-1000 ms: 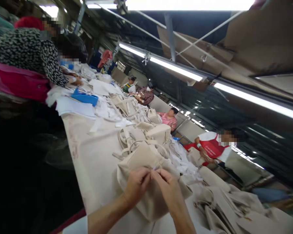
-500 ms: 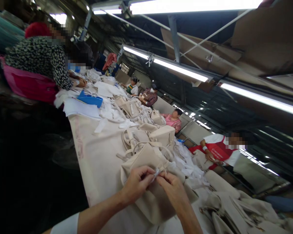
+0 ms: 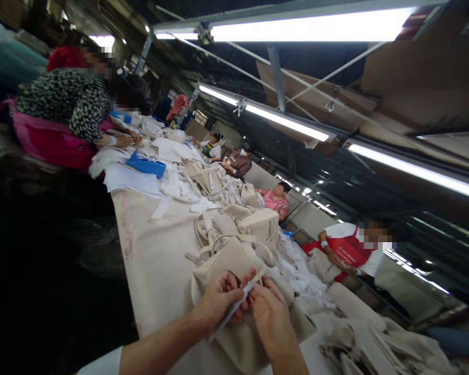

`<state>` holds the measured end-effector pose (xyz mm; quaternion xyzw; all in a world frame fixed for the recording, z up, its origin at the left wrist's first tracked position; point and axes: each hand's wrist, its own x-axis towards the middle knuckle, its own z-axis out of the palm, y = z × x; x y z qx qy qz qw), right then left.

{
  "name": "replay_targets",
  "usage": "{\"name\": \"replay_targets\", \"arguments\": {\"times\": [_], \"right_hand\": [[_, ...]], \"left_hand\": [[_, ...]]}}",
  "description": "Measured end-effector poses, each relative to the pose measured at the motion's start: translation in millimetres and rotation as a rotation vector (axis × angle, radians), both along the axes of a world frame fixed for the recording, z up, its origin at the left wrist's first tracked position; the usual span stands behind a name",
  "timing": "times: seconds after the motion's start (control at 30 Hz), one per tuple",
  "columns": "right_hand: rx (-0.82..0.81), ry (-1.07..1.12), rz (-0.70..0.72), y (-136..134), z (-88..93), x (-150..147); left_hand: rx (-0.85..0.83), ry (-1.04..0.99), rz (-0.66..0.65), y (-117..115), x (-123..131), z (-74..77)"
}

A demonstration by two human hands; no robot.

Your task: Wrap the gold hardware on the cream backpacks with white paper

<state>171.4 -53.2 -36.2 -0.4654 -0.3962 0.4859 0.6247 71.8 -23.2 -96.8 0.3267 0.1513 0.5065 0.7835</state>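
White strip (image 3: 227, 317), pinched by your left fingers (image 3: 234, 296) and right fingers (image 3: 262, 296), will handle best kept flat over the near bag (image 3: 229, 258).

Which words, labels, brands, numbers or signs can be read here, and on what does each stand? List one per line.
No text can be read.
Red cloth bib apron at right: white lettering, too small and blurred to read.
Brown cloth apron farther back: pale marks, too blurred to read.
Thin white strip being handled: no lettering visible.
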Motion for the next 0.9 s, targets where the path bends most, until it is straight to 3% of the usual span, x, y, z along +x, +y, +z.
{"name": "replay_targets", "arguments": {"times": [0.2, 0.4, 0.5, 0.63, 0.7, 0.77, 0.83, 0.9], "right_hand": [[0.027, -0.043, 0.0, 10, -9.9, 3], [0.063, -0.241, -0.04, 16, -28.2, 20], [0.054, -0.146, -0.017, 16, -25.3, 15], [-0.007, -0.019, 0.007, 3, -16.7, 19], [-0.056, -0.216, -0.109, -8, -12.0, 32], [-0.03, -0.577, -0.363, -16, -2.4, 49], [0.129, -0.96, -0.621, -16, 15.9, 64], [0.34, -1.263, -0.668, -6, 41.6, 67]], "left_hand": [[-0.063, -0.082, -0.141, 1, -5, 2.9], [-0.113, -0.102, -0.148, 0, -6, -1.0], [0.0, -0.092, -0.187, -2, -12, -5.3], [0.132, 0.135, -0.248, -3, -27, -18.0], [0.118, 0.226, -0.228, -2, -33, -26.8], [0.112, 0.274, -0.191, 1, -37, -35.5], [0.119, 0.311, -0.161, 5, -40, -43.2], [0.133, 0.333, -0.155, 8, -42, -50.0]]}}
